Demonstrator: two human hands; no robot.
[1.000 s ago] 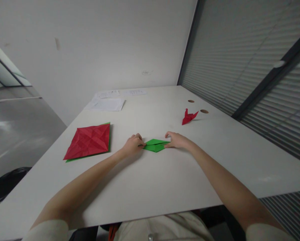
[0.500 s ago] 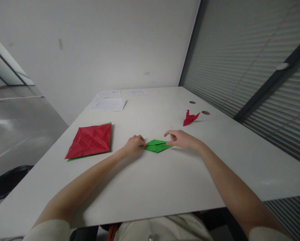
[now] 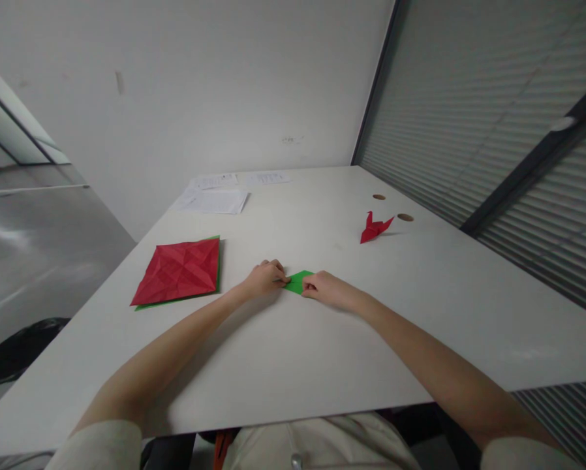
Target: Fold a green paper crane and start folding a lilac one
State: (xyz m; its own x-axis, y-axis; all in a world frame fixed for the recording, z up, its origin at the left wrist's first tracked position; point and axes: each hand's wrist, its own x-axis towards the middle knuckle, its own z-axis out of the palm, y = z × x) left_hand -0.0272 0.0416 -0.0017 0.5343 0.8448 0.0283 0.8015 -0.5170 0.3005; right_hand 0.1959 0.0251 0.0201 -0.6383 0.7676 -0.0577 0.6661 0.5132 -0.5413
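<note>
A folded piece of green origami paper lies on the white table between my hands. My left hand pinches its left tip, fingers closed. My right hand is curled over the right part of the paper, fingertips pressed on its middle, so that end is hidden under the hand. Farther off to the right stands a red folded paper crane.
On the left lies a stack of creased red paper with green paper under it. White printed sheets lie at the back left. Two round holes pierce the table at the right. A black bin stands beyond the left edge.
My right hand has moved left, from the right tip of the green paper onto its middle, and its fingers have closed. My left hand keeps its pinch on the left tip.
</note>
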